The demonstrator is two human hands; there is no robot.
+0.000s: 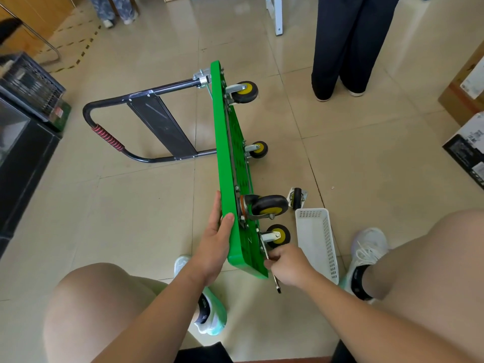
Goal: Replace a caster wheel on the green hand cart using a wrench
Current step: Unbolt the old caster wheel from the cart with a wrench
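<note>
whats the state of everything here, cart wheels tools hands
green hand cart, tipped on its side, handle lying on floor
left hand, holds cart's upper edge
wrench, at nearest mounted caster plate
right hand, grips wrench
white basket, upright on floor
loose caster, lying beside basket

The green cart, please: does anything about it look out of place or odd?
Yes: the green cart stands tipped on its edge, and a loose caster lies detached beside the white basket.
</note>
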